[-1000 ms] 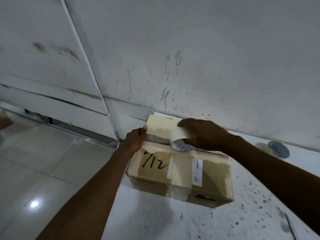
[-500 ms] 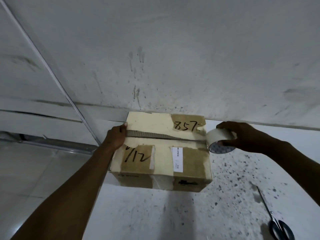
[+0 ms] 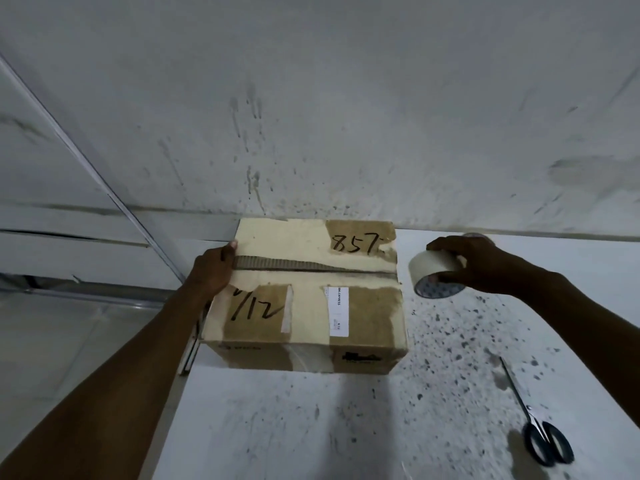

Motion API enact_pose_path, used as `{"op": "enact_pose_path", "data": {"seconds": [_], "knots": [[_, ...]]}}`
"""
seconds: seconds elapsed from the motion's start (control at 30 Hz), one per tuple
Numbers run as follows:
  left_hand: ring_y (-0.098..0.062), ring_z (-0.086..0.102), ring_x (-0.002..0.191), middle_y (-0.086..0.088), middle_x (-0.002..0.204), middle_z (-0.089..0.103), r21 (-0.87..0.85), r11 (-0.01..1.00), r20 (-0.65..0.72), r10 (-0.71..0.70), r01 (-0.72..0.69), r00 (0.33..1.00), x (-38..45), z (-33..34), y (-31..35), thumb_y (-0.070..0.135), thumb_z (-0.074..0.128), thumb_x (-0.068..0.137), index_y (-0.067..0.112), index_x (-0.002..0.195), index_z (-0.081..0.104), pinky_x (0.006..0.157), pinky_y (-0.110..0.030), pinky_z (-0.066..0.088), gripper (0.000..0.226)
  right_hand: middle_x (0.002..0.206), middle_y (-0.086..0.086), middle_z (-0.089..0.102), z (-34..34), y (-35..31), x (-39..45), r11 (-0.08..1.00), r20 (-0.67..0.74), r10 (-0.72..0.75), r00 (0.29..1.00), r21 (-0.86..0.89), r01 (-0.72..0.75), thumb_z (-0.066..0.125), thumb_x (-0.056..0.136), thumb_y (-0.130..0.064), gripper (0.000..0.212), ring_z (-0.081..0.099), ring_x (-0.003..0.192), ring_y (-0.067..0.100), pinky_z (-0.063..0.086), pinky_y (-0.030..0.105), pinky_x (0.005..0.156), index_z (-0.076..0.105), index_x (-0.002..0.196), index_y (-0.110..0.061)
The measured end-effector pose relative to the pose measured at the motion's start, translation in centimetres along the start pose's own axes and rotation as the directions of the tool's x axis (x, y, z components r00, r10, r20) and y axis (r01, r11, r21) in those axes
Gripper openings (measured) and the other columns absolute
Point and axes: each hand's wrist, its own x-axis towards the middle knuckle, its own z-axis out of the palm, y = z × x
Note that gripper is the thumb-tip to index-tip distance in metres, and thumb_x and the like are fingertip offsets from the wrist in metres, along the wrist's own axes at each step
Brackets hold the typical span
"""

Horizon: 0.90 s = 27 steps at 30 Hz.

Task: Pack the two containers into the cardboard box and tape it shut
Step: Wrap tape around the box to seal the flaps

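Observation:
The cardboard box [image 3: 308,306] stands on the white table near its left edge, flaps closed, with "857" and "/12" written on top. A strip of tape [image 3: 311,266] runs along the middle seam. My left hand [image 3: 213,271] presses on the box's left end, thumb at the start of the strip. My right hand [image 3: 467,263] holds a roll of pale tape [image 3: 434,277] in the air just right of the box. The two containers are not visible.
Black-handled scissors [image 3: 540,427] lie on the speckled white table [image 3: 311,427] at the front right. A stained white wall rises right behind the box. A second tape roll [image 3: 476,234] peeks out behind my right hand. Tiled floor lies to the left.
My right hand has drawn the tape roll rightward across the box's seam and past its right edge. My left hand has stayed on the left end.

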Motion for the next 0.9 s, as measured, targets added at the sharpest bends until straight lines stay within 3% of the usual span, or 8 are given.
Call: {"op": "enact_pose_path", "data": {"seconds": [0.23,0.37,0.4,0.53,0.67,0.8,0.9], "knots": [[-0.036,0.058,0.105,-0.027,0.115,0.061,0.008,1.000,-0.005,0.002,-0.002,1.000,0.0,0.0,-0.3,0.047,0.025,0.102,0.001,0.112,0.063,0.085,-0.034,0.041,0.060,0.119,-0.006,0.059,1.3,0.8,0.1,0.998,0.044,0.010,0.999,0.058,-0.012,0.076,0.073,-0.042,0.058,0.054,0.106,0.015,0.046,0.030,0.087,0.057,0.123,-0.020],[-0.037,0.058,0.106,-0.028,0.116,0.061,0.025,1.000,0.001,0.012,-0.012,1.000,0.2,0.0,-0.2,0.048,0.024,0.102,0.002,0.112,0.063,0.088,-0.037,0.043,0.061,0.114,-0.008,0.059,2.0,1.0,-0.1,0.996,0.059,-0.003,0.998,0.093,-0.003,0.059,0.062,-0.077,0.081,0.056,0.102,0.017,0.049,0.034,0.086,0.058,0.121,-0.021],[-0.037,0.058,0.106,-0.028,0.116,0.061,0.028,1.000,0.000,0.010,-0.010,1.000,0.2,0.0,-0.2,0.048,0.024,0.102,0.002,0.112,0.063,0.089,-0.037,0.043,0.061,0.115,-0.006,0.060,2.2,1.1,-0.1,0.995,0.060,-0.002,0.998,0.100,-0.004,0.060,0.063,-0.076,0.080,0.056,0.101,0.016,0.049,0.035,0.086,0.058,0.121,-0.021],[-0.037,0.058,0.104,-0.028,0.115,0.062,0.040,0.999,-0.011,0.013,-0.013,1.000,0.3,0.0,-0.1,0.046,0.025,0.103,0.001,0.115,0.063,0.085,-0.036,0.043,0.060,0.118,0.001,0.063,3.4,1.6,-0.1,0.993,0.018,-0.009,1.000,0.115,0.007,0.076,0.073,-0.040,0.056,0.056,0.099,0.016,0.048,0.031,0.083,0.059,0.122,-0.017],[-0.036,0.058,0.105,-0.027,0.117,0.062,0.033,0.999,-0.012,0.007,-0.007,1.000,0.9,0.1,-0.2,0.048,0.026,0.102,0.002,0.116,0.062,0.083,-0.035,0.043,0.061,0.112,-0.003,0.060,4.1,1.8,-0.3,0.990,0.024,-0.013,1.000,0.144,0.009,0.068,0.069,-0.053,0.066,0.056,0.095,0.014,0.043,0.020,0.071,0.057,0.124,-0.017],[-0.031,0.057,0.097,-0.027,0.115,0.061,0.048,0.999,-0.018,0.025,-0.024,1.000,1.6,0.1,0.2,0.048,0.027,0.102,0.001,0.115,0.062,0.079,-0.031,0.039,0.061,0.115,0.003,0.062,4.7,1.9,-0.6,0.988,-0.022,-0.020,1.000,0.151,0.024,0.069,0.075,-0.047,0.062,0.056,0.095,0.016,0.044,0.026,0.075,0.055,0.126,-0.015],[-0.033,0.058,0.099,-0.027,0.117,0.062,0.090,0.994,-0.032,0.060,-0.056,0.998,2.2,0.0,0.6,0.044,0.026,0.103,0.000,0.116,0.061,0.080,-0.032,0.040,0.057,0.110,0.000,0.062,5.2,1.5,-1.0,0.985,-0.054,-0.010,0.998,0.172,0.019,0.062,0.078,-0.058,0.059,0.057,0.091,0.015,0.043,0.021,0.071,0.056,0.123,-0.019]]}}
